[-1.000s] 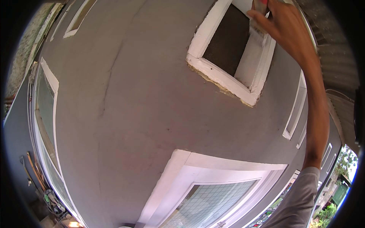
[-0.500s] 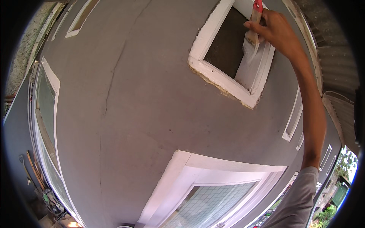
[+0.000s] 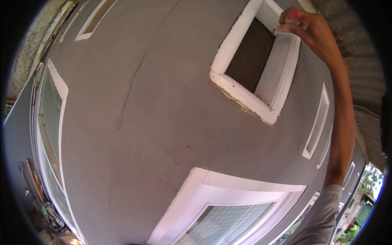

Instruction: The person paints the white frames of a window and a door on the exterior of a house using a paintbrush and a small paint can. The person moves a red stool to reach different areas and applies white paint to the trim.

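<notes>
My right hand [image 3: 312, 33] is raised high at the upper right, its fingers closed round a paintbrush [image 3: 293, 16] with a red handle end. The handle end points toward me, and my fingers cover much of the brush. Its bristle end is at the upper inner corner of a small white-painted opening frame [image 3: 286, 77]; whether it touches the paint is hard to tell. Dark mesh [image 3: 250, 55] fills the back of the opening. Along the frame's lower outer edge the plaster is rough and yellowish. My left hand is out of view.
A grey wall [image 3: 163, 106] with a long thin crack surrounds the frame. Below stands a larger white window frame [image 3: 194, 183] with gridded glass. Corrugated roofing [image 3: 363, 73] is beside my raised arm. Long-handled tools [image 3: 32, 179] lean at the lower left.
My right hand has moved up along the frame's inner right side with the brush. The brush has tipped so its handle end faces me. The whole view has shifted slightly.
</notes>
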The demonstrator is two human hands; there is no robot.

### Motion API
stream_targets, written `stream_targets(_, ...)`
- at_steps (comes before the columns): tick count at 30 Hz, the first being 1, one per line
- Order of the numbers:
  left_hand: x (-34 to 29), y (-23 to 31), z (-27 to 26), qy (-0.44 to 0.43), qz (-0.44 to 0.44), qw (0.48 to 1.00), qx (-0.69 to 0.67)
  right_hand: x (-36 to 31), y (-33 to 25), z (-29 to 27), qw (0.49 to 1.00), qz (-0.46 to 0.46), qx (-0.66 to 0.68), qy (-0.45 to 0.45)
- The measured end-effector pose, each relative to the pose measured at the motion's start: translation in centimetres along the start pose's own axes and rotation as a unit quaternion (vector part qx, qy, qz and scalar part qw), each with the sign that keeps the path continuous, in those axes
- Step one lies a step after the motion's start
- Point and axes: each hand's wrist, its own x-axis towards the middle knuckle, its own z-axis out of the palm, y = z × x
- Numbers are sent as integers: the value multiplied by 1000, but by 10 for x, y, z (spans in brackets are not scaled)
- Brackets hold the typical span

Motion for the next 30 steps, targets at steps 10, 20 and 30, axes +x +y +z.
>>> stream_targets(10,3,3,-27,-77,-29,996,-40,-25,-49,17,987,9,105,-125)
stream_targets(20,26,-36,-82,-101,-40,993,-51,-5,30,1,989,75,-68,107)
stream_targets(30,35,-12,-137,-111,-48,993,9,-23,-25,2,992,10,120,-34)
